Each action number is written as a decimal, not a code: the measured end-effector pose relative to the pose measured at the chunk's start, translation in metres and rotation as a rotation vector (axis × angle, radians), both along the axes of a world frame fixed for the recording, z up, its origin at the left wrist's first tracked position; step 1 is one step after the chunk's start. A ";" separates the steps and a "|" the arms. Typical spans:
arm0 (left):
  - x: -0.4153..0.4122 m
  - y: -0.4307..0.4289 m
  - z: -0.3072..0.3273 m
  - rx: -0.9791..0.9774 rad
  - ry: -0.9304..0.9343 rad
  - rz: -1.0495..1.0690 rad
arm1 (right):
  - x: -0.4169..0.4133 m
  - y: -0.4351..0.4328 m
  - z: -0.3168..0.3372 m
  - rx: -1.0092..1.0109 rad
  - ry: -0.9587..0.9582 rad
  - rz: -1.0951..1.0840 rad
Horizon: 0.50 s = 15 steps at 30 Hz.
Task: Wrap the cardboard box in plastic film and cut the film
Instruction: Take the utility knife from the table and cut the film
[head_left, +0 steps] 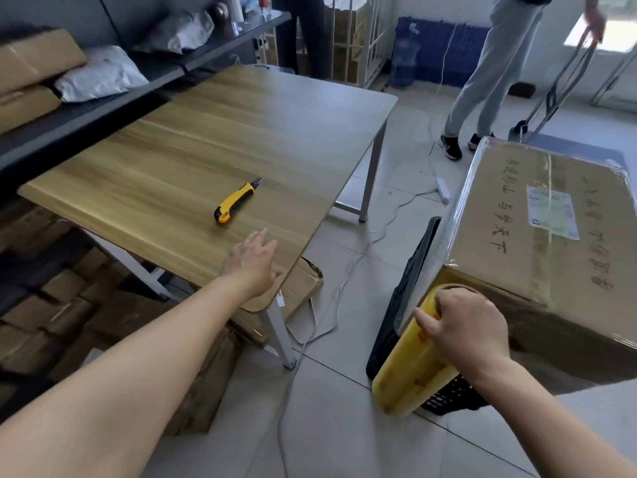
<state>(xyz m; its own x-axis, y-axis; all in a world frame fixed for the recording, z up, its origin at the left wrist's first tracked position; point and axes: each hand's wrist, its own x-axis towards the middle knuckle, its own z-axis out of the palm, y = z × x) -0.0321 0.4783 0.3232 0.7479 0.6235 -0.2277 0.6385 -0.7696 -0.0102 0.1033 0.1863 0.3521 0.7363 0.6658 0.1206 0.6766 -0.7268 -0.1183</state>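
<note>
A large cardboard box [537, 229] stands at the right, its top and left side covered in clear film, resting on a black crate [410, 291]. My right hand [465, 329] grips the top end of a yellow roll of plastic film [410, 370], held at the box's near left corner with film stretching up to the box. A yellow and black utility knife [236, 201] lies on the wooden table [213, 139]. My left hand [253, 263] hovers over the table's near edge, fingers relaxed and pointing toward the knife, a short way from it.
Shelves with cardboard boxes [34, 63] and grey mail bags [100, 74] line the left wall. Flattened cardboard [300, 284] and stacked boxes lie under the table. White cables [348, 270] trail over the tiled floor. A person [489, 70] with a hand trolley stands at the far right.
</note>
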 end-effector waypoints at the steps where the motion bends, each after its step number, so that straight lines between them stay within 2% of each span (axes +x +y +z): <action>1: 0.001 0.009 -0.003 -0.005 -0.003 0.024 | 0.001 0.001 -0.002 0.010 -0.003 0.011; 9: 0.018 0.070 -0.021 -0.061 0.039 0.251 | 0.011 -0.002 -0.013 0.047 -0.020 0.027; 15: 0.027 0.095 -0.035 -0.100 0.060 0.318 | 0.016 -0.003 -0.014 0.044 -0.016 0.023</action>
